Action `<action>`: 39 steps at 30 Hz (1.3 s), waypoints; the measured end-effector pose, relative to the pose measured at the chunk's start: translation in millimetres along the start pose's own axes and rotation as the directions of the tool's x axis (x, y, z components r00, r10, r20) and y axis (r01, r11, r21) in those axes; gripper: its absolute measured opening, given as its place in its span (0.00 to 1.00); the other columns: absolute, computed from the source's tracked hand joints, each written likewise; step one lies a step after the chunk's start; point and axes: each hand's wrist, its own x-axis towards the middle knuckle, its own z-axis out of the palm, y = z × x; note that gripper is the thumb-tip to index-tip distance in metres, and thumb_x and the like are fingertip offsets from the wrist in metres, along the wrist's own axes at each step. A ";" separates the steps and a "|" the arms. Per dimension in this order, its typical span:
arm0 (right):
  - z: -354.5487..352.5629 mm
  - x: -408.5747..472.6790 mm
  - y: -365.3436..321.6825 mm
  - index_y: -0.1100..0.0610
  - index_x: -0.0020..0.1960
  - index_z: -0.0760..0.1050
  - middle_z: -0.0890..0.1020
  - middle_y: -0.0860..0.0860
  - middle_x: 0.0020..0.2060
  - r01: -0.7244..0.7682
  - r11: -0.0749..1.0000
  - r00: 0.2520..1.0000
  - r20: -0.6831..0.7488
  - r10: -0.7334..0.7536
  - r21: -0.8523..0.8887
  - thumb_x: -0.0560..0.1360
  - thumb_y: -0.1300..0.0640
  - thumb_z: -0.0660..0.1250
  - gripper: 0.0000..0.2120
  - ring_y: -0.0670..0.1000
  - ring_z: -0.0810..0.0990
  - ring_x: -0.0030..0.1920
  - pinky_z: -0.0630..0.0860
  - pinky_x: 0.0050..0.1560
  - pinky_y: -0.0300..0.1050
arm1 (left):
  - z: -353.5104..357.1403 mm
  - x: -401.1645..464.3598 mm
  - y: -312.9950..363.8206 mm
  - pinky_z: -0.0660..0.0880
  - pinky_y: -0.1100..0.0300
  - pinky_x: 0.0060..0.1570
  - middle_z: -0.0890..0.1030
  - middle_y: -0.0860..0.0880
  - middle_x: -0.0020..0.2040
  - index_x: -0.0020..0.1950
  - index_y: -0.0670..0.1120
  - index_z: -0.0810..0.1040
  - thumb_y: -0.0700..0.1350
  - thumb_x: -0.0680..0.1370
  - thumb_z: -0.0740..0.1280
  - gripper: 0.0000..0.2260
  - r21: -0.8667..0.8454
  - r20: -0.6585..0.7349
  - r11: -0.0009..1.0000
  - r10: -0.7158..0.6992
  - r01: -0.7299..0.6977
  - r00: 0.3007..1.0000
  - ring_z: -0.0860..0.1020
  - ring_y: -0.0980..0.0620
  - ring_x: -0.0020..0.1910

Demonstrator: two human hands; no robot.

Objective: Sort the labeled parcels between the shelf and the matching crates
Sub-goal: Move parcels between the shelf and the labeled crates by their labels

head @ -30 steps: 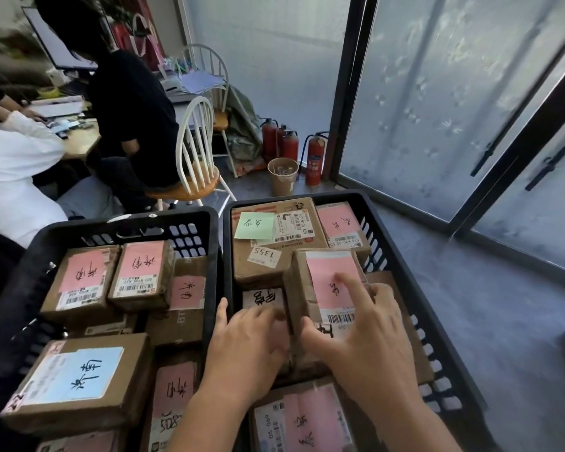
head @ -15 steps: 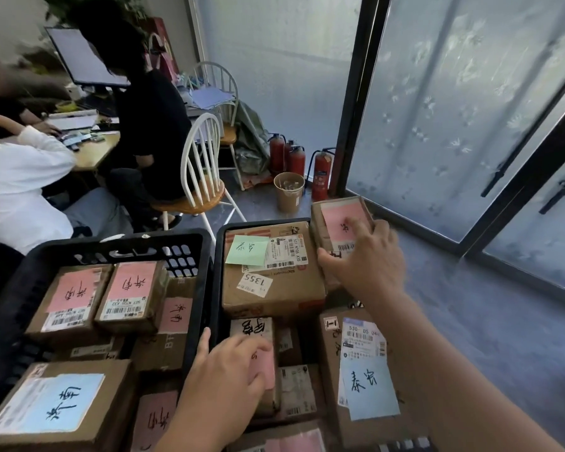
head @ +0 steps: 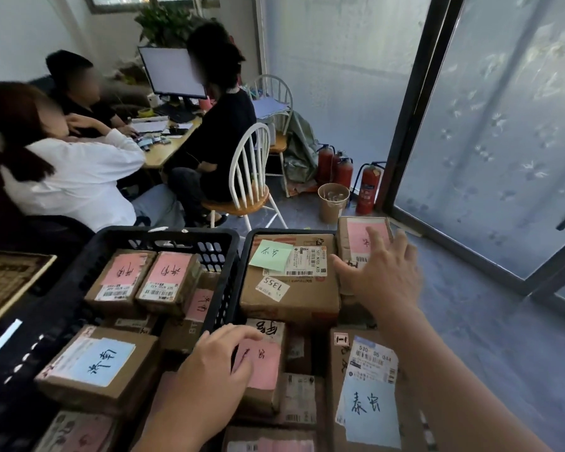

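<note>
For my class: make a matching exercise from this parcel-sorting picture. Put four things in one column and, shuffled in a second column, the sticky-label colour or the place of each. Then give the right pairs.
Column one:
1. Big parcel marked 1355
2. Parcel under the right hand
3. Near parcel in the left crate
4. Left hand

Column two:
A. Blue label
B. Rests on a pink-labelled parcel in the right crate
C. Green label
D. Pink label, far right corner of the right crate

Pairs: 1-C, 2-D, 3-A, 4-B. The right hand touches parcel 2.
</note>
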 end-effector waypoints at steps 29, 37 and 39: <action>-153.3 -597.2 -253.9 0.32 0.79 0.54 0.60 0.37 0.79 0.680 -0.080 0.066 -0.169 -0.983 0.729 0.75 0.31 0.66 0.37 0.47 0.65 0.77 0.69 0.73 0.49 | -122.8 -635.1 -78.4 0.60 0.63 0.66 0.58 0.86 0.65 0.75 0.75 0.59 0.72 0.78 0.56 0.25 -0.263 -0.863 0.859 -0.414 0.439 0.291 0.56 0.85 0.63; -196.6 -858.9 -264.1 0.25 0.75 0.49 0.58 0.33 0.79 0.446 -0.392 -0.359 -0.240 -0.902 0.805 0.72 0.28 0.63 0.36 0.45 0.63 0.79 0.69 0.75 0.52 | -70.0 -904.1 -57.8 0.61 0.64 0.68 0.59 0.81 0.71 0.73 0.78 0.57 0.74 0.77 0.54 0.24 -0.504 -0.849 0.623 -0.487 0.599 -0.207 0.59 0.79 0.69; -208.0 -909.1 -265.7 0.25 0.75 0.51 0.59 0.32 0.78 0.375 -0.426 -0.424 -0.256 -0.869 0.824 0.72 0.28 0.63 0.36 0.44 0.64 0.78 0.72 0.72 0.57 | -59.2 -948.0 -50.2 0.63 0.62 0.68 0.58 0.78 0.74 0.73 0.79 0.56 0.71 0.76 0.54 0.25 -0.562 -0.816 0.567 -0.498 0.602 -0.294 0.60 0.74 0.72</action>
